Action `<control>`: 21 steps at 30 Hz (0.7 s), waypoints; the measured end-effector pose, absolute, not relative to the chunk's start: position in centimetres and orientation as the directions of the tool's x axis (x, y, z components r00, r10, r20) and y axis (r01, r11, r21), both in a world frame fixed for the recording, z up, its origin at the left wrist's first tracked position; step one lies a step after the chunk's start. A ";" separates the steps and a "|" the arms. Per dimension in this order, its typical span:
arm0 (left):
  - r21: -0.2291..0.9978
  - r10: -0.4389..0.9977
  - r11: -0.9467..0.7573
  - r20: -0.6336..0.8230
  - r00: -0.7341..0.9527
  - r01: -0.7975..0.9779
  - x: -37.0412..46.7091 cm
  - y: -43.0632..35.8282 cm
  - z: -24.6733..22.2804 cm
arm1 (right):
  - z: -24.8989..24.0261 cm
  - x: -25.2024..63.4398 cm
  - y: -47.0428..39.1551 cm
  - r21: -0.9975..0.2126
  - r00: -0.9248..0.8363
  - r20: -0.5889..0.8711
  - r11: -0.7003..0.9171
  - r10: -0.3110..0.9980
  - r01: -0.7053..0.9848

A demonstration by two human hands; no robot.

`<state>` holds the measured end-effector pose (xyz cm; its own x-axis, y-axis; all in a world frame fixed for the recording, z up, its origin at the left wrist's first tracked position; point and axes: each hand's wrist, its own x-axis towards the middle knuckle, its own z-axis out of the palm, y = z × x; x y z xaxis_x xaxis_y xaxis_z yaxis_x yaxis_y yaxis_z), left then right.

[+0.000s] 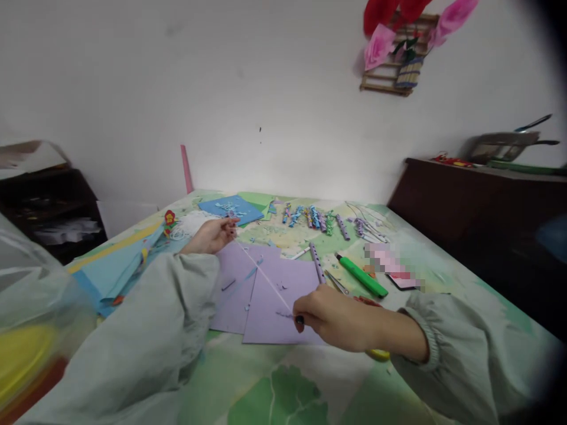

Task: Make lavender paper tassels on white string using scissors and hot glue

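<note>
A thin white string [267,277] stretches taut across the purple sheets [283,327]. Its upper left end is pinched in my left hand [216,234], near the blue sheet [250,211] with paper scraps on it. The lower right end is in the closed fingers of my right hand [330,314], above the right edge of the purple sheets. A purple dotted paper tube [317,263] lies just beyond my right hand, and a pair of scissors [337,283] is beside it.
A green cutter [362,275] and a phone [394,265] lie to the right. Several decorated paper tubes [313,217] stand in a row at the back. White string [190,225] is heaped at the left, near light blue packets [117,268]. A dark cabinet [478,218] borders the right side.
</note>
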<state>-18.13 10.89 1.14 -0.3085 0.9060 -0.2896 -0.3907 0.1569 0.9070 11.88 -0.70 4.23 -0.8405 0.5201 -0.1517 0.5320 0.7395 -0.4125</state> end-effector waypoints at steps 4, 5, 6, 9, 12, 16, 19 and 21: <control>0.955 0.926 0.159 -0.232 -0.298 -0.249 -17.8 7.8 1.4 | 3.1 12.5 -1.8 -0.380 -0.844 -0.185 0.756 0.503 0.534; 0.963 0.936 0.163 -0.220 -0.276 -0.213 -17.6 7.0 1.5 | 3.0 13.0 -1.8 -0.316 -0.813 -0.202 0.749 0.547 0.582; 0.970 0.945 0.166 -0.208 -0.252 -0.176 -17.3 6.2 1.6 | 2.9 13.6 -1.7 -0.241 -0.773 -0.211 0.735 0.598 0.634; 0.987 0.971 0.149 -0.159 -0.181 -0.067 -16.2 4.1 2.5 | 2.3 16.2 -0.6 -0.058 -0.659 -0.240 0.667 0.713 0.743; 0.996 0.984 0.091 -0.087 -0.158 0.017 -15.3 2.0 4.2 | 1.3 19.1 0.7 -0.026 -0.560 -0.329 0.586 0.760 0.810; 0.988 0.998 -0.019 0.029 -0.064 0.151 -14.5 -0.3 6.8 | -0.2 21.7 1.6 -0.025 -0.464 -0.391 0.495 0.795 0.868; 0.968 0.996 -0.061 0.075 -0.051 0.242 -14.2 -1.3 8.2 | -0.9 22.3 1.9 -0.034 -0.411 -0.336 0.425 0.848 0.905; 0.955 0.994 -0.068 0.089 -0.060 0.288 -14.1 -1.8 8.8 | -1.2 22.4 2.1 -0.050 -0.371 -0.317 0.376 0.873 0.925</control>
<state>-14.05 -1.83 8.82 -0.0597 0.9942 0.0891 0.2878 -0.0683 0.9552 22.38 2.07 -1.24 -0.3715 0.8726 -0.3172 0.9253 0.3759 -0.0496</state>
